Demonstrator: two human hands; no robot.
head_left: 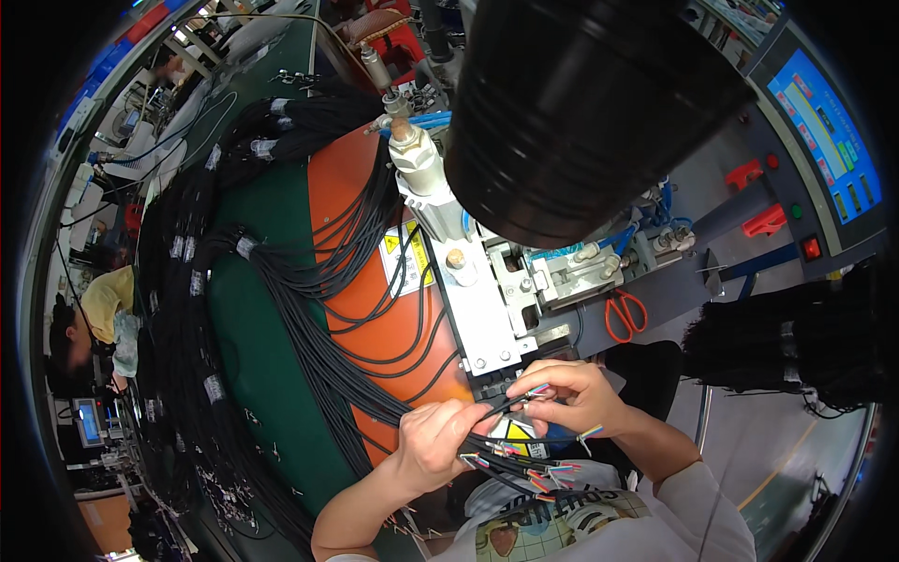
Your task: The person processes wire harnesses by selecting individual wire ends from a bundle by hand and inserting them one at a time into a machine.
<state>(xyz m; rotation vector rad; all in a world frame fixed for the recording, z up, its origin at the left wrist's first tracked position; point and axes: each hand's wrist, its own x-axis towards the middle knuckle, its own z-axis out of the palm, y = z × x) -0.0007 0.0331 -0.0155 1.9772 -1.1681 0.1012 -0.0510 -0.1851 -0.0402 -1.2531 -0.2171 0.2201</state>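
Observation:
My left hand (434, 442) is closed around a black cable (389, 405) that belongs to a thick bundle running in from the left. Fingers of my right hand (582, 401) pinch the end of a cable, where stripped coloured wires (537, 390) stick out. Below both hands, several more cable ends (524, 471) fan out with red, white, green and yellow wire tips, close to my shirt. Just beyond my fingers stands a metal press-like machine (485, 323) with a white plate and bolts.
Red-handled scissors (625, 316) lie right of the machine. A large black cylinder (581, 112) hangs over it. Black cable bundles (192, 281) cover the green mat (243, 342) and orange board (342, 201). A screen panel (829, 140) stands far right, above another hanging cable bundle (787, 342).

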